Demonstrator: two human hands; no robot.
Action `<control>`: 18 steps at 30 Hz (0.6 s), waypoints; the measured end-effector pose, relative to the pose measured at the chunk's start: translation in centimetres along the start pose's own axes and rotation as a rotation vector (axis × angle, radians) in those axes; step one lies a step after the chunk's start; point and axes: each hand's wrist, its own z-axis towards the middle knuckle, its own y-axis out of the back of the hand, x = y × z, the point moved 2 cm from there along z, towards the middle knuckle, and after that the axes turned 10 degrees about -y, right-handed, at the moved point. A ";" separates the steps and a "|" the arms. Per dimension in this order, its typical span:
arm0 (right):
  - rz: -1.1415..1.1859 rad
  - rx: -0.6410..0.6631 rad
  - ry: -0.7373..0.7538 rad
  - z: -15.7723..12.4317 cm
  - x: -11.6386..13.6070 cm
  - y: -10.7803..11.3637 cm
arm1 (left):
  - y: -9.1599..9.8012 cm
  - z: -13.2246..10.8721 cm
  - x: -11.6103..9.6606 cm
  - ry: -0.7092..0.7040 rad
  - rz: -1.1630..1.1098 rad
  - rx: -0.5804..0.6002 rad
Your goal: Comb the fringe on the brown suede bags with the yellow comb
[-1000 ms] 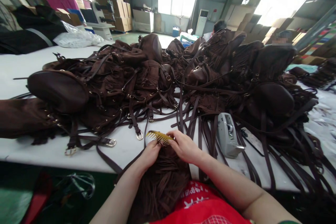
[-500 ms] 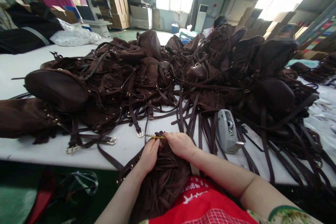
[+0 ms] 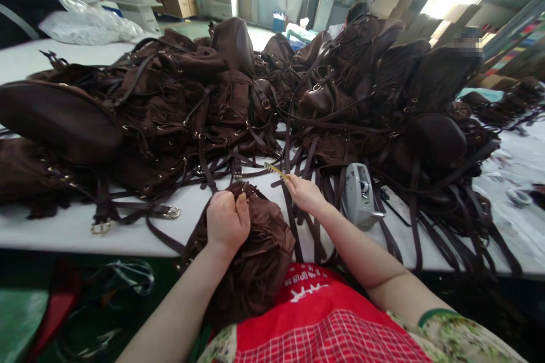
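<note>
A dark brown fringed bag [image 3: 268, 232] sits at the near edge of the table, close to my body. My left hand [image 3: 227, 218] is closed in a fist on its upper part, gripping the soft brown material. To the right of the bag, my right hand [image 3: 304, 193] pinches one end of a thin yellow strip with teeth, like a comb [image 3: 276, 170]. The strip points up and left, apart from the bag. Much of the bag's opening is hidden behind my left hand.
Piled brown bags [image 3: 170, 96] with straps and buckles spread across the white table [image 3: 145, 227]. A grey tape dispenser [image 3: 361, 198] stands right of my right hand, among loose straps [image 3: 419, 227]. Clear plastic wrap [image 3: 85, 22] lies at back left. Another person [image 3: 356, 11] is partly visible behind the pile.
My right hand has moved right and up, away from the bag, with the yellow strip. My left hand has closed into a fist on the bag's top. The view has shifted slightly.
</note>
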 end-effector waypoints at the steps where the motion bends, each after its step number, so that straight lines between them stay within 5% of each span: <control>1: -0.016 0.032 -0.008 -0.1 -0.1 -0.6 | 0.5 0.9 0.1 -0.086 0.070 -0.049; 5: -0.047 0.072 -0.031 0.0 -0.9 -2.5 | 0.7 3.7 2.6 -0.236 0.218 -0.115; 11: -0.051 0.063 -0.039 0.0 -1.5 -2.9 | -4.1 3.3 8.9 0.044 0.249 0.346; 13: -0.052 0.059 -0.038 -0.2 -1.5 -2.9 | -4.4 2.7 9.5 0.072 0.173 0.353; 15: -0.057 0.052 -0.031 -0.4 -1.5 -3.0 | -2.9 2.6 8.9 0.088 0.111 0.235; 18: -0.077 0.045 -0.012 -0.6 -1.4 -3.2 | 2.0 2.9 6.3 0.126 0.033 0.034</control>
